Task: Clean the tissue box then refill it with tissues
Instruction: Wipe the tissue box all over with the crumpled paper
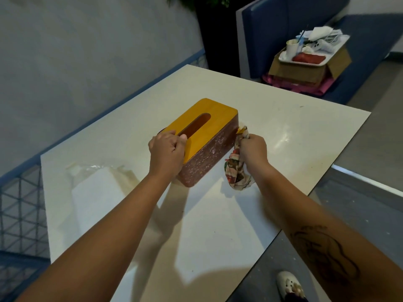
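A tissue box (209,147) with a yellow wooden lid and a speckled brown body stands in the middle of the white table (283,131). My left hand (166,150) grips the near end of the lid, thumb at the slot. My right hand (253,149) is closed on a patterned cloth (236,168), held against the box's right side wall, with the cloth's tail hanging to the table. A pack of white tissues in clear plastic wrap (96,192) lies on the table at the near left.
The table's right edge runs diagonally close to my right arm. A blue bench seat (272,29) behind the table carries a cardboard box (305,70) with a tray of rubbish on it. A blue wire rack (19,203) stands at the left. My shoe (287,284) shows below.
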